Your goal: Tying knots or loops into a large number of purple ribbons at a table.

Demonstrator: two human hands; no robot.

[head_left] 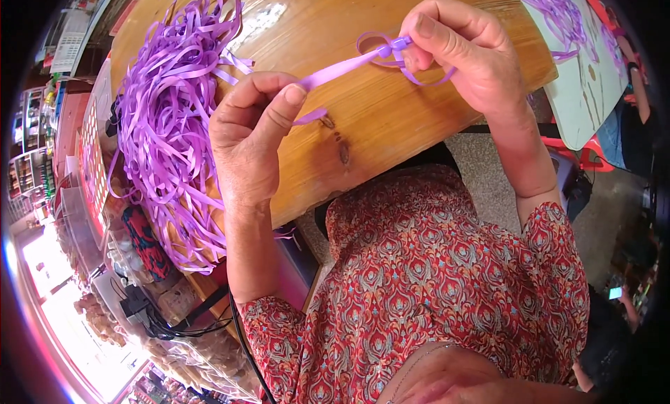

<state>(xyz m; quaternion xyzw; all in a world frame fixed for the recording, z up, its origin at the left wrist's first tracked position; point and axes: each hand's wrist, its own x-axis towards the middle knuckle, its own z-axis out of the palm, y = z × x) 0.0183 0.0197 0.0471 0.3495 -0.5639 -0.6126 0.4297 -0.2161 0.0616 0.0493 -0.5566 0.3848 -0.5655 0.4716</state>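
Note:
A purple ribbon (340, 70) is stretched between my two hands above the wooden table. My left hand (252, 132) pinches one end between thumb and fingers, with a short tail hanging below the fingertips. My right hand (464, 51) pinches the other end beside a small knot (392, 49) with loops around it. The knot's far side is partly hidden by the right fingers. Left of my left hand lies a large heap of purple ribbons (167, 118), tangled and spilling over the table's edge.
The wooden table (391, 128) spans the space before me. At the right, a pale table (590, 97) carries more purple ribbons (558, 17), with another person's arm (638, 90) beside it. Black cables (174, 327) and plastic bags (202, 362) are at the lower left. A red stool (593, 153) stands right.

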